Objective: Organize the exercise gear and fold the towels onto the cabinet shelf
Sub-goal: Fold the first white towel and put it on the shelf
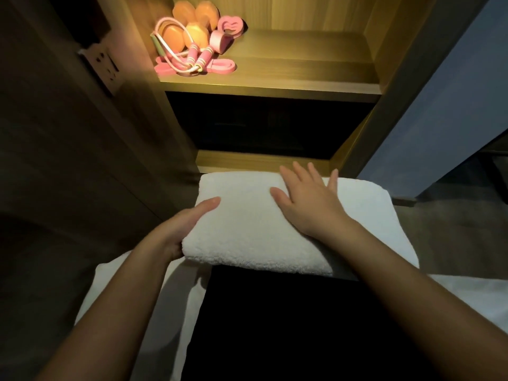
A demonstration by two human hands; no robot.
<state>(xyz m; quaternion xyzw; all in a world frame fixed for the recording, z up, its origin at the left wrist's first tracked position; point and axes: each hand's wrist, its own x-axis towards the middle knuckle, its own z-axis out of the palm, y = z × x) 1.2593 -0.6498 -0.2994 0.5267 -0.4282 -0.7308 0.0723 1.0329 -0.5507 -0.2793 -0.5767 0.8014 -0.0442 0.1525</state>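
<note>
A folded white towel (247, 229) lies in front of me, below the cabinet. My left hand (181, 226) holds its left edge, thumb on top and fingers hidden under the fold. My right hand (308, 199) rests flat on the towel's top right, fingers spread. More white towel (395, 224) spreads out beneath it to the right. On the lit wooden cabinet shelf (288, 75), at its left, sit orange dumbbells (189, 26), a pink jump rope (189, 59), a pink resistance band (222, 66) and a pink roll (218, 39).
White cloth (176, 303) lies under my arms around a dark surface (275, 320). A dark recess (264, 125) opens under the shelf. A wall socket (105, 68) sits on the dark panel to the left. A blue-grey panel (445, 105) stands to the right.
</note>
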